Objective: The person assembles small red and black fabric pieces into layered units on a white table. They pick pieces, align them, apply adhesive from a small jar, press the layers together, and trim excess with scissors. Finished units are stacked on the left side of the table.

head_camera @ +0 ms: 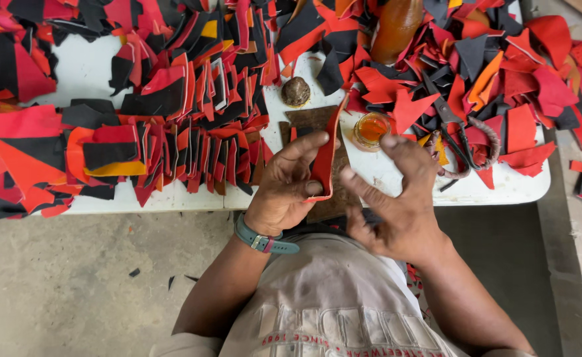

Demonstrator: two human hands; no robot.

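Strip first: we see a narrow red strip [324,158], curved and standing on edge, pinched in the left hand [284,182], thumb on one face and fingers on the other, so that grip is clenched on the strip. Its upper end rises clear of the grip, away from the body; its lower end curls just under the thumb. The right hand [397,198] sits just beside the grip on the far side of the strip, fingers spread, slightly blurred, holding nothing, so we call it released. We cannot tell if a fingertip touches the strip. Directly beneath the grip lies a brown work board [311,119] on the white bench [86,69]. Just beyond the grip, toward the right hand, stands a small glass jar [371,129] of amber liquid; a round brown cap [295,91] sits beyond the grip's top. Scissors [456,135] lie past the right hand, well apart from the grip. A stacked row of red and black cut pieces [192,119] runs off on the left hand's outer side. Our read: the step is working a single strip held upright. Any next contact calls for the left pinch to hold steady and for the right fingers to meet the thin edge squarely, clear of the jar.
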